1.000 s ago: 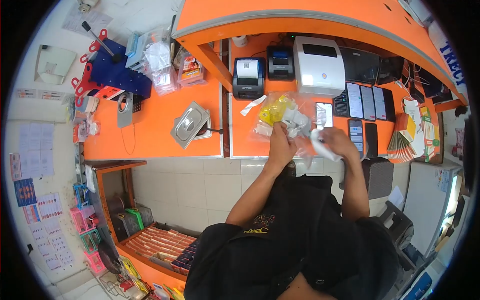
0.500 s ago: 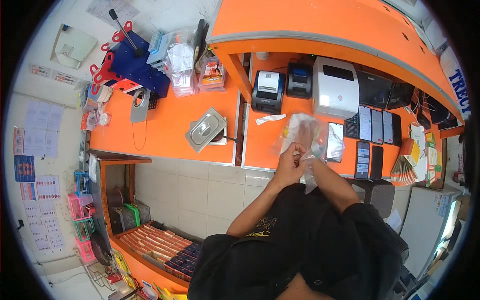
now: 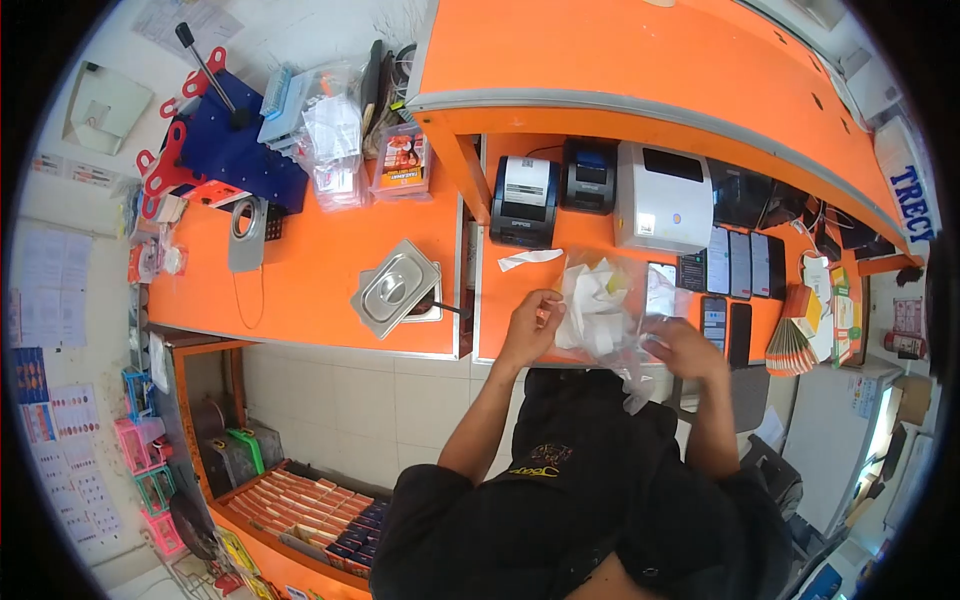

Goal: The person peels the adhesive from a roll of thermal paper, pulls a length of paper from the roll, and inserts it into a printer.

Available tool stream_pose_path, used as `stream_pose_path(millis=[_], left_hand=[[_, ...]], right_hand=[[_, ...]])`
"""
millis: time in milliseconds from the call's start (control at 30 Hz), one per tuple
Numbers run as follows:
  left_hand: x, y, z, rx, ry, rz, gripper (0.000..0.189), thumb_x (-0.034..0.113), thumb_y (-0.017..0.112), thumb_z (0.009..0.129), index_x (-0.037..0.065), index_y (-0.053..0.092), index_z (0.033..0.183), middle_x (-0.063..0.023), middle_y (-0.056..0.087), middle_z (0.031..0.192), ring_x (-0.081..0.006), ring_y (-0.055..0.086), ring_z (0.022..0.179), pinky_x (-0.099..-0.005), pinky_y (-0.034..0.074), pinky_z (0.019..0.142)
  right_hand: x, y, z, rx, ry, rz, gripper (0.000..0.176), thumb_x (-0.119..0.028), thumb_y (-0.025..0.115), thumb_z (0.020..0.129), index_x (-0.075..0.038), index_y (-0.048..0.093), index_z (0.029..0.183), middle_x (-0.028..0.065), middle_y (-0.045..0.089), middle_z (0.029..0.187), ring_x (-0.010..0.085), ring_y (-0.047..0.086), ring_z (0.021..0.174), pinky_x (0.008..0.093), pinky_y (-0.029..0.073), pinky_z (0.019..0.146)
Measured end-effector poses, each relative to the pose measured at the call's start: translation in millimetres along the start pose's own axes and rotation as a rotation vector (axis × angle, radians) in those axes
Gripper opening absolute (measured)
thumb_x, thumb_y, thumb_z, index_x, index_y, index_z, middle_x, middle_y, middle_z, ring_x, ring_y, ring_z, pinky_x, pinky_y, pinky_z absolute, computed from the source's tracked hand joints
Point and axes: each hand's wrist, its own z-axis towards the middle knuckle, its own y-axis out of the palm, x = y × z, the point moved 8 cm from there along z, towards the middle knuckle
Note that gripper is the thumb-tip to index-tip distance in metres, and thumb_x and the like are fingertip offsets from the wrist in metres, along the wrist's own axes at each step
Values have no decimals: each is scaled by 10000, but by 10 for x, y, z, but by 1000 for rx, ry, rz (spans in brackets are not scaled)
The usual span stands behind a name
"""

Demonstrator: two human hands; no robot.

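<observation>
A clear plastic bag (image 3: 622, 352) with crumpled white paper (image 3: 597, 305) inside is held over the front edge of the orange counter. My left hand (image 3: 533, 326) pinches the bag's left side, beside the paper. On the other side my right hand (image 3: 687, 350) is closed on the bag's right edge, its fingertips partly hidden by the plastic. The bag's loose end hangs toward my black shirt. Just behind the right hand lies a phone (image 3: 662, 287) with a lit screen, partly covered by the bag. A torn white paper strip (image 3: 530, 259) rests behind the left hand.
Two dark receipt printers (image 3: 525, 200) and a white label printer (image 3: 663, 200) stand under the orange shelf (image 3: 620, 60). Several phones (image 3: 740, 265) lie to the right. A steel lidded container (image 3: 397, 290) and a blue lever press (image 3: 225, 140) are on the left counter.
My hands have moved apart, left hand leftward and right hand rightward, spreading the bag between them. The crumpled paper shows more fully. The whole view has shifted slightly.
</observation>
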Motion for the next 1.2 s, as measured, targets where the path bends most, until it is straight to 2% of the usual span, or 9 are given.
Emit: stream_pose_path(millis=[100,200,333,500,567,700,800,833,1200], left_hand=[[23,-170,288,109,120,52,253,178,662,896,5,610,1073,-108,660,974,-193,649,928,-307,537,702],[-144,-271,533,214,64,92,229,120,631,913,24,602,1119,-69,648,1067,-141,622,993,-266,505,684],[-169,-482,860,437,107,75,317,70,625,895,8,556,1199,-136,627,1142,-218,614,1064,-314,530,808],[66,-487,1012,370,234,214,471,-26,568,856,-32,442,1309,-217,541,1289,-311,530,1234,-395,459,1002],[170,-462,927,319,243,257,507,-53,546,829,-40,427,1321,-234,529,1315,-337,520,1255,-411,440,1029],[144,-402,576,337,177,148,494,-35,565,840,-39,435,1317,-226,537,1311,-328,534,1240,-407,427,1046],[36,-352,540,337,44,32,484,-23,588,846,-29,447,1309,-215,546,1306,-313,539,1234,-401,419,1058],[54,-346,564,366,92,8,497,-9,606,836,-21,454,1308,-219,560,1285,-328,546,1223,-415,428,1040],[747,-821,1625,523,446,416,743,-87,551,773,-35,234,1443,-281,408,1412,-386,408,1341,-419,337,1096]], right_hand=[[-192,-444,-111,-142,48,589,214,-151,601,931,22,629,1054,136,696,900,202,677,820,329,530,738],[-382,-985,306,16,149,388,163,-115,563,955,26,635,993,108,670,824,150,648,739,286,521,715],[-336,-1001,1647,245,-303,260,201,-106,578,936,16,594,1096,127,651,969,178,646,829,291,523,757],[142,-623,3119,250,-104,-211,492,-290,629,891,6,512,1266,233,594,1209,354,573,1132,421,446,974],[540,-634,3540,538,26,-348,701,-486,619,866,-6,473,1355,243,546,1310,366,514,1234,438,382,1049],[279,-569,3723,-65,244,-260,1030,-628,696,739,61,338,1416,252,398,1455,364,363,1370,399,303,1125],[247,-529,3879,-1,0,-279,1043,-698,669,718,8,363,1422,235,435,1427,360,378,1356,412,297,1125],[369,-509,3941,116,47,-228,876,-634,658,777,-81,412,1410,176,489,1389,334,422,1320,400,318,1110],[1273,-1317,3763,217,65,-308,801,-587,658,799,-96,437,1391,157,504,1377,323,433,1309,395,326,1100]])
